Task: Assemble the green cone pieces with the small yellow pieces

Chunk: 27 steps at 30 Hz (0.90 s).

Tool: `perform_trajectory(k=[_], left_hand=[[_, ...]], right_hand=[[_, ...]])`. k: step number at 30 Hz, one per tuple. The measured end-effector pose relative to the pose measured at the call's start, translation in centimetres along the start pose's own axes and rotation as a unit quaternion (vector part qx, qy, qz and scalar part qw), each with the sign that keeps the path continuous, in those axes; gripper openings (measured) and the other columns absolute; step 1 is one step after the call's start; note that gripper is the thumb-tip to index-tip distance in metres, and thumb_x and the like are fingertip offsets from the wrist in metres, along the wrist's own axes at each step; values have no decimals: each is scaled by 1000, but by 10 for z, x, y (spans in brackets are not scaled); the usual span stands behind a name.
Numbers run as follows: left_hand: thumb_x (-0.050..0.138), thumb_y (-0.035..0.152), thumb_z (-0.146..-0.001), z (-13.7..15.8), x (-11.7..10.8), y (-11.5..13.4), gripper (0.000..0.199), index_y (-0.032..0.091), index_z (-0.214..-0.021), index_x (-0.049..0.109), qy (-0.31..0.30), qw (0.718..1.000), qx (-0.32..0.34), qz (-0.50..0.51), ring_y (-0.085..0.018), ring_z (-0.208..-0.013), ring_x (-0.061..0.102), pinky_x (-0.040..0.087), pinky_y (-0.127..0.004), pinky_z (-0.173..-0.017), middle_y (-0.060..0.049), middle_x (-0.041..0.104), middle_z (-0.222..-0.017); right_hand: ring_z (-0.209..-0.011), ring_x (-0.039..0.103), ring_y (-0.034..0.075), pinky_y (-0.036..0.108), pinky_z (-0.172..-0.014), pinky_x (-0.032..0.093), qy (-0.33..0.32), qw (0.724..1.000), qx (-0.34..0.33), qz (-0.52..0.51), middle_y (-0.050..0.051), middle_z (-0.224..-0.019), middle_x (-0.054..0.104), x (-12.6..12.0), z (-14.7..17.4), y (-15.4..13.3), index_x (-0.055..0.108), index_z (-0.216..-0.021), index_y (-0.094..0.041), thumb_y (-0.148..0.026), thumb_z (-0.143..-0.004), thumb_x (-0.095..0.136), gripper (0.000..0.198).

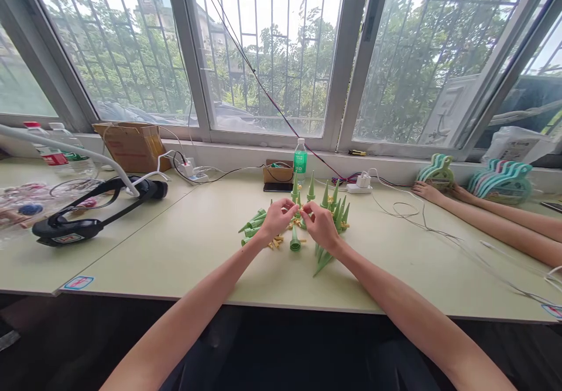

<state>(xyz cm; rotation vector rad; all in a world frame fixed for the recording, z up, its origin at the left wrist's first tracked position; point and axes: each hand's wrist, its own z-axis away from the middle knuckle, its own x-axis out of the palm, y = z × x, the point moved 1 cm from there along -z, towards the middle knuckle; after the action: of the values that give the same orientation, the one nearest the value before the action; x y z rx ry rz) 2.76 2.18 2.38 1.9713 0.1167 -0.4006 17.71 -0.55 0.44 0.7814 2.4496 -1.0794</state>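
My left hand [277, 220] and my right hand [321, 225] meet above the middle of the table, fingertips pinched close together. A small yellowish bit shows near the fingertips, but what each hand grips is too small to make out. Below and between them a green plastic cone [295, 241] lies with its round open end towards me. More green cones [254, 225] lie on their sides to the left. Several pointed ones [340, 211] stand upright behind and right of my right hand. Small yellow pieces [276, 242] lie in a loose pile under my left hand.
A green-labelled bottle [300, 160] and a small cardboard box [277, 173] stand at the back. To the left lies a black headset [100, 212]. White cables [417, 218] cross the table's right side, where another person's hands [428, 191] touch green hangers [435, 171].
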Motion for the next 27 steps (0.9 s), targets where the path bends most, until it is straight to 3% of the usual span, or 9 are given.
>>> perform_trajectory(k=[8, 12, 17, 27], left_hand=[[54, 50, -82, 1, 2, -4, 38, 14, -69, 57, -52, 998, -19, 18, -5, -42, 30, 25, -19, -42, 6, 39, -49], [55, 52, -81, 3, 2, -1, 39, 15, -67, 52, -56, 997, -37, 44, -5, -41, 31, 24, -19, -41, 6, 39, -47], [55, 52, -80, 4, 3, 3, 40, 16, -64, 49, -56, 997, -36, 43, -5, -42, 31, 24, -19, -42, 6, 40, -46], [52, 49, -82, 4, 3, 6, 40, 17, -59, 46, -41, 999, -3, 27, -6, -42, 29, 23, -21, -42, 5, 37, -46]], right_hand=[[-51, 51, 10, 23, -57, 40, 6, 1000, 12, -12, 2, -82, 67, -2, 0, -4, 56, -90, -19, -34, -92, 47, 18], [-53, 54, 11, 24, -59, 42, -6, 1000, 11, -29, 4, -85, 67, -2, 0, -5, 57, -97, -19, -35, -93, 46, 20], [-61, 57, 13, 24, -61, 44, -9, 999, 3, -53, 4, -83, 66, -1, -1, -4, 57, -92, -18, -34, -94, 42, 22], [-49, 52, 12, 24, -51, 42, -18, 992, 57, -108, 1, -71, 59, -4, -1, -6, 52, -84, -20, -40, -93, 41, 24]])
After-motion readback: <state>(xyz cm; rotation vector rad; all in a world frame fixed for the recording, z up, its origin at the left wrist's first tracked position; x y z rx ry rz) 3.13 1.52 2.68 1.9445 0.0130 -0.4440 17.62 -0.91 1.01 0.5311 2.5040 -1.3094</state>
